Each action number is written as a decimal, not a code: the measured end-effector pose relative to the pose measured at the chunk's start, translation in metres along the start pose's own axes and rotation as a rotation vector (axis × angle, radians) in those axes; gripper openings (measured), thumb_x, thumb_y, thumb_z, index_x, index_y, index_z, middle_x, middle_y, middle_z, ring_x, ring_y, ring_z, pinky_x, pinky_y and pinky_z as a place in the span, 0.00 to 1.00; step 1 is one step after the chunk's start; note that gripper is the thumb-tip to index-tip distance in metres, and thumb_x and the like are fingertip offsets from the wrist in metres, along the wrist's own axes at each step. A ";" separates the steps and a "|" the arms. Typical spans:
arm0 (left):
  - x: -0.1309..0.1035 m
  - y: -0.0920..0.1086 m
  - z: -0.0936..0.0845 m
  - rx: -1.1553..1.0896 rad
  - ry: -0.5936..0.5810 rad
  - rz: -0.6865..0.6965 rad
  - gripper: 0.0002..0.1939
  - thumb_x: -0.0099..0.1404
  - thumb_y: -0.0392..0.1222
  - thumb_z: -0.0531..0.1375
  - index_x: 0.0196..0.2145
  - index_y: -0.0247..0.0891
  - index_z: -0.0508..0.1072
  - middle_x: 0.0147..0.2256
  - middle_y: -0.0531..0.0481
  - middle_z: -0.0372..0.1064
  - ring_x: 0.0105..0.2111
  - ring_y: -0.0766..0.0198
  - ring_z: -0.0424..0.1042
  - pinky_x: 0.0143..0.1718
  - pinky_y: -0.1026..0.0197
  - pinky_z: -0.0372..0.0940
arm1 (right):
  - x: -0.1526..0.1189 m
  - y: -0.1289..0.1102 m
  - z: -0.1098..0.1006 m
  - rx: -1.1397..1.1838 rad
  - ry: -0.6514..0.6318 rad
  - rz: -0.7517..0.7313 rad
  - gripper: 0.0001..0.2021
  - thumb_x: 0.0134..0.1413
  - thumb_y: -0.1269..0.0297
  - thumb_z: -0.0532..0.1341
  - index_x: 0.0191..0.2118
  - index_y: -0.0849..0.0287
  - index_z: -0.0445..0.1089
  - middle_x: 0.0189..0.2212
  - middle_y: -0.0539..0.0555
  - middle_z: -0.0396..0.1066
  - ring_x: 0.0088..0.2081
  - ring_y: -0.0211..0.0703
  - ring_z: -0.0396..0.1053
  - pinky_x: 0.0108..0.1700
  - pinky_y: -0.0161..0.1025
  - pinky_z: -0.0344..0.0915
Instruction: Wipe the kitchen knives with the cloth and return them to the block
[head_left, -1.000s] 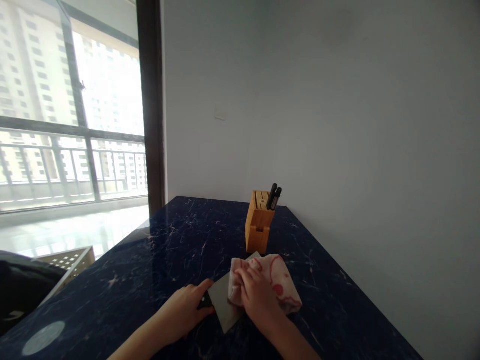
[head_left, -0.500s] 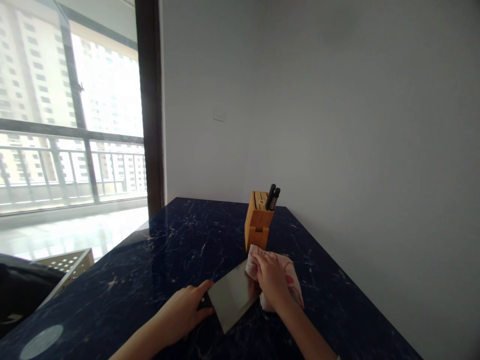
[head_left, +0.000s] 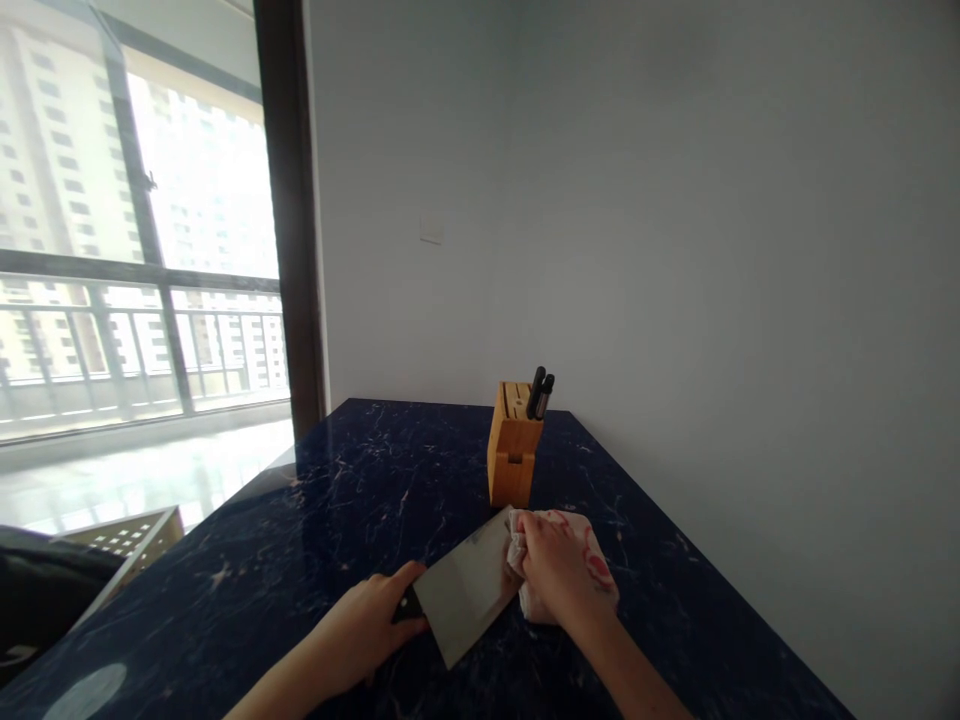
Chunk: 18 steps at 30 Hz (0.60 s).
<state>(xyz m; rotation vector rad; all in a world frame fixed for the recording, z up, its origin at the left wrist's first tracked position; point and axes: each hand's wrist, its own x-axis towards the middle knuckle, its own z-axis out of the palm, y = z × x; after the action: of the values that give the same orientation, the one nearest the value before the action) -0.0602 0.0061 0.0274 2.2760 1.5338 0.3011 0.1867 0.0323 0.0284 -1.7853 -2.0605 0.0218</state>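
A broad-bladed cleaver (head_left: 466, 590) lies angled over the dark blue marbled table, its black handle in my left hand (head_left: 371, 625). Bunched under the fingers of my right hand (head_left: 559, 568) is a white cloth with red markings (head_left: 598, 560), touching the blade's far right end. Just beyond the blade stands a wooden knife block (head_left: 514, 440), with two black-handled tools (head_left: 540, 392) in its right side. Part of the cleaver's handle is hidden by my left fingers.
The dark blue table (head_left: 375, 470) runs back to a grey wall (head_left: 675, 250). A perforated beige crate (head_left: 142, 545) and a black item (head_left: 45, 590) are off its left edge. Windows are at the left. A pale round patch (head_left: 88, 692) shows at the near left corner.
My right hand and the cloth have moved a little right and nearer, off the blade's face to its far right end. The view has shifted slightly; my left hand still grips the cleaver.
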 end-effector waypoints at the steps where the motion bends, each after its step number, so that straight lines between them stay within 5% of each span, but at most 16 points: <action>1: 0.000 0.000 0.000 -0.003 -0.004 0.002 0.20 0.56 0.46 0.54 0.47 0.45 0.63 0.34 0.50 0.72 0.35 0.59 0.72 0.32 0.65 0.60 | -0.001 0.000 -0.001 -0.013 0.000 -0.001 0.17 0.47 0.75 0.50 0.43 0.56 0.66 0.41 0.57 0.68 0.46 0.49 0.63 0.49 0.42 0.49; 11: 0.000 -0.002 -0.001 0.007 -0.008 0.003 0.20 0.56 0.46 0.55 0.48 0.46 0.63 0.33 0.50 0.72 0.34 0.59 0.72 0.32 0.65 0.60 | -0.008 -0.005 -0.006 -0.163 -0.059 -0.139 0.13 0.40 0.77 0.51 0.32 0.57 0.66 0.30 0.52 0.70 0.37 0.45 0.65 0.46 0.42 0.49; 18: 0.000 -0.002 0.001 0.002 0.008 0.021 0.20 0.56 0.46 0.54 0.48 0.46 0.63 0.35 0.50 0.73 0.36 0.57 0.72 0.33 0.64 0.61 | -0.006 0.009 -0.008 -0.008 -0.015 -0.149 0.11 0.38 0.75 0.51 0.31 0.56 0.64 0.31 0.49 0.70 0.38 0.41 0.64 0.46 0.38 0.49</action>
<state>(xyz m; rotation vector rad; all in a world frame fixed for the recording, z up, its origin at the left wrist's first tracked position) -0.0616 0.0070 0.0252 2.2970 1.5153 0.3150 0.1978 0.0265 0.0318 -1.6366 -2.2016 -0.0156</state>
